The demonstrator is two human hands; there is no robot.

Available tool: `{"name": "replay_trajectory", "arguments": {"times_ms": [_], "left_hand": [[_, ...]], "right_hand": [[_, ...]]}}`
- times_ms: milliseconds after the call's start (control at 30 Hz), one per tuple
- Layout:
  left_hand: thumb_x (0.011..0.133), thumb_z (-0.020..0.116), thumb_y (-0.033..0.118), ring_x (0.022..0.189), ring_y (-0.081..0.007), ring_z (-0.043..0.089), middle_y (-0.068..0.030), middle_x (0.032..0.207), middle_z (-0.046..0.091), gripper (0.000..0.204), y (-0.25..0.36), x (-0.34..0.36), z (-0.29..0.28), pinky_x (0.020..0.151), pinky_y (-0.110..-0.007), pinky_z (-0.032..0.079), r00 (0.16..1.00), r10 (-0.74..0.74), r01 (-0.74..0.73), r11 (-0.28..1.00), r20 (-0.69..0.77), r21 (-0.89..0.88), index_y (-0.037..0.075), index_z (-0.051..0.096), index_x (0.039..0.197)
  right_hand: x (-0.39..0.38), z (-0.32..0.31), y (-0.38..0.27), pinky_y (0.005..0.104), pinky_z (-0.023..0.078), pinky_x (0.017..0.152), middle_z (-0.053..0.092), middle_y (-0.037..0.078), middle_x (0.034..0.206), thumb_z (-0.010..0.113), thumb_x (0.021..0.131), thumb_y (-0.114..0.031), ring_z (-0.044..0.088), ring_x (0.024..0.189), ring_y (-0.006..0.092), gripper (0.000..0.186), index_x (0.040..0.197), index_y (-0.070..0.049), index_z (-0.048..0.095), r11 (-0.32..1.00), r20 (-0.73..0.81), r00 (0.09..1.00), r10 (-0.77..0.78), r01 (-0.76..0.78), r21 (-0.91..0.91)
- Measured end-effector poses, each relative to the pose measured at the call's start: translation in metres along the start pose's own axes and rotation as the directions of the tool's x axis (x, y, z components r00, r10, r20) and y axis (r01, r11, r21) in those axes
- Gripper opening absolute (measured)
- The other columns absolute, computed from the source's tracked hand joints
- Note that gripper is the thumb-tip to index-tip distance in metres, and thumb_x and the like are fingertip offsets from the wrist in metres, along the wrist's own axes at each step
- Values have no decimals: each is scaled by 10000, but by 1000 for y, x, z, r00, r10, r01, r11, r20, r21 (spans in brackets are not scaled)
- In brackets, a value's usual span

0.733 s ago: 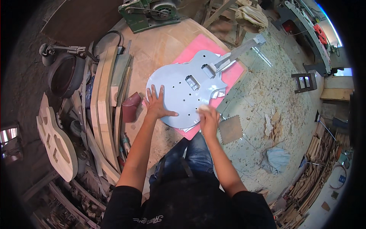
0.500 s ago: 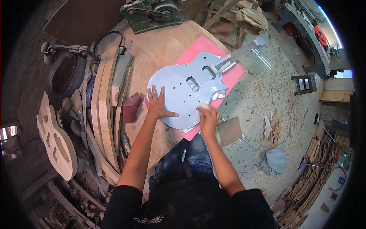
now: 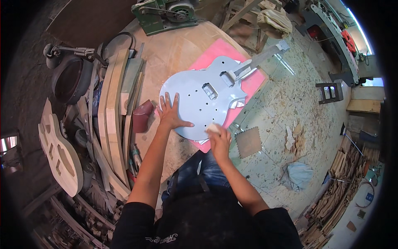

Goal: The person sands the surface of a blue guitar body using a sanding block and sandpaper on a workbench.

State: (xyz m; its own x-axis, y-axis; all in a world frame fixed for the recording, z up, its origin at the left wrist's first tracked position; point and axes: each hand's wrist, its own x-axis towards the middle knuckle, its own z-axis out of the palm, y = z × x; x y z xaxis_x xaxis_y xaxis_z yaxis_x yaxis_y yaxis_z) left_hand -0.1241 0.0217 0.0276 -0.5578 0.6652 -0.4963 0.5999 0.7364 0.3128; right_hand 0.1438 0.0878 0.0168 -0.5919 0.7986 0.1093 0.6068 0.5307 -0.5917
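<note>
A pale blue-grey electric guitar body [image 3: 188, 85] lies face up, its neck [image 3: 261, 56] pointing to the far right. Two pickup cavities and several small holes show in its top. My left hand [image 3: 169, 114] rests flat on the body's left part, fingers spread. Closed around a small cream piece that looks like folded sandpaper [image 3: 213, 128], my right hand [image 3: 221, 142] is at the near right edge of the body. The fingers partly hide that piece. Beneath the guitar is a pink foam sheet [image 3: 207, 54].
The wooden table [image 3: 166, 52] carries a dark red sanding roll [image 3: 142, 117] and long wood strips [image 3: 115, 95] at left. A green machine [image 3: 166, 16] stands at the far edge. An unpainted guitar body [image 3: 62, 155] leans at far left. A blue cloth [image 3: 299, 176] lies on the floor.
My right hand has moved left and nearer along the guitar's near edge, with the cream piece in its fingers. My left hand and the guitar have stayed in place.
</note>
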Motion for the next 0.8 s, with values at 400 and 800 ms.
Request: {"name": "replay_trajectory", "arguments": {"times_ms": [400, 800], "left_hand": [[345, 952, 751, 1603, -478, -189, -259, 1754, -139, 1748, -1, 0, 2, 1238, -725, 5, 1000, 14, -14, 1000, -7, 6, 243, 8, 1725], [339, 950, 758, 1602, -474, -194, -264, 1753, -139, 1748, -2, 0, 2, 1242, -712, -14, 1000, 13, -13, 1000, -1, -4, 237, 21, 1726]], "right_hand": [[17, 1, -1, 537, 422, 1058, 628, 63, 1404, 743, 898, -134, 541, 1272, 343, 271, 1124, -259, 824, 998, 32, 997, -69, 69, 8], [27, 5, -16, 549, 403, 1076, 621, 65, 1400, 757, 885, -128, 541, 1287, 342, 272, 1122, -249, 816, 999, -15, 1000, -15, 15, 42]]}}
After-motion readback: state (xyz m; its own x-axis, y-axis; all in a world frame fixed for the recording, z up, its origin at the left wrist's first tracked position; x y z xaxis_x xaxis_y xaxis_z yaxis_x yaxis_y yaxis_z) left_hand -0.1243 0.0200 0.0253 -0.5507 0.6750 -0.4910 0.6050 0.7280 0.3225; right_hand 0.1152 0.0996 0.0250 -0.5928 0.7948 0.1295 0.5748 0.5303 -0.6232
